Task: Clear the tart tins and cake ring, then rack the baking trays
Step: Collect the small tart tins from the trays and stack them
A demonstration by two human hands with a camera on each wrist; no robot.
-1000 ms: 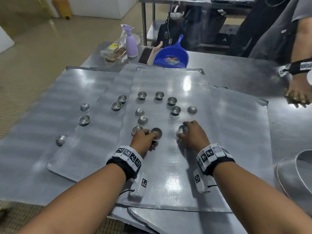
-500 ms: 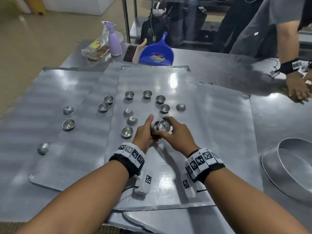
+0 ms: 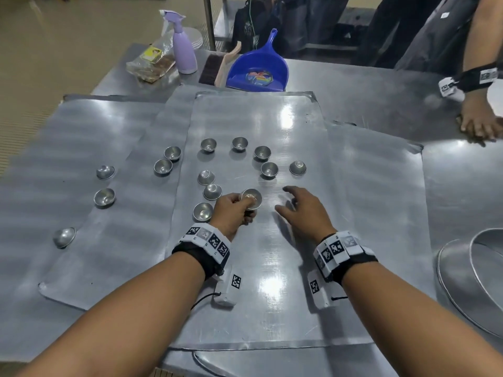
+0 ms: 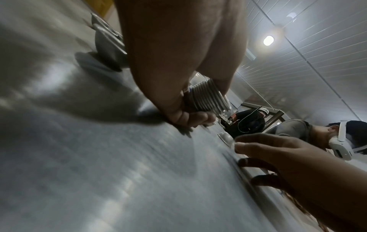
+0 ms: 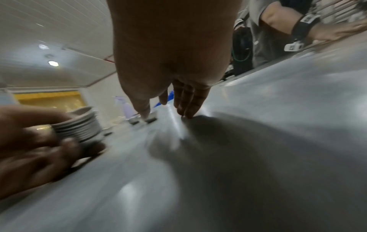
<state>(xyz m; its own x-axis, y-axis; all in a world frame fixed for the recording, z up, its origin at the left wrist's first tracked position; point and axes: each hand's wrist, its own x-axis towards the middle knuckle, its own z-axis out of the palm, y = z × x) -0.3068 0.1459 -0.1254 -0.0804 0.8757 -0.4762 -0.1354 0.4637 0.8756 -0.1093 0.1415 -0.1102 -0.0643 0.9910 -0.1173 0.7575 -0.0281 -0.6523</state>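
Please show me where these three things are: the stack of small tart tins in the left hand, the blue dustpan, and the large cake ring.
Stack of small metal tart tins (image 4: 206,97): left wrist view, ribbed side.
Blue plastic dustpan (image 3: 258,73): head view, scoop.
Large round metal cake ring (image 3: 487,273): head view, inner wall.

Steel desk (image 3: 367,85) under glare; tan floor (image 3: 68,50) at left; white panelled ceiling (image 4: 317,47) with round lamp (image 4: 268,40).

Blue dustpan (image 3: 257,70), lilac spray bottle (image 3: 183,47), brush (image 3: 217,68)
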